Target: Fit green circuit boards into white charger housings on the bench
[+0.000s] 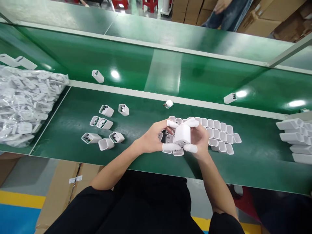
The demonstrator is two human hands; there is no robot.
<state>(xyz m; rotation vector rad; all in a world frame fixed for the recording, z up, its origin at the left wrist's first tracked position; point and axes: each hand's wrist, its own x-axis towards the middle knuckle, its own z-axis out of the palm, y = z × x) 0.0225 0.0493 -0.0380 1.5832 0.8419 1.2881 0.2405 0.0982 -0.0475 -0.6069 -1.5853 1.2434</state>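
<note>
Both hands grip one white charger housing [182, 135] over the middle of the green bench, its port slots facing me. My left hand [158, 136] pinches it from the left, and my right hand [198, 138] from the right. White finger cots cover the thumbs and forefingers. Beneath and to the right of the hands stand rows of empty white housings [216, 134], partly hidden by my fingers. Off to the left, several housings with circuit boards inside [92, 138] lie on the bench. A small circuit board with a white part [168, 104] rests behind the hands.
A clear plastic bag of white parts [24, 104] fills the left end. More white housings [296, 139] are stacked at the right end. Single housings lie on the far side [97, 76] beyond a pale strip [136, 94]. Someone's jeans-clad leg [226, 16] shows behind the bench.
</note>
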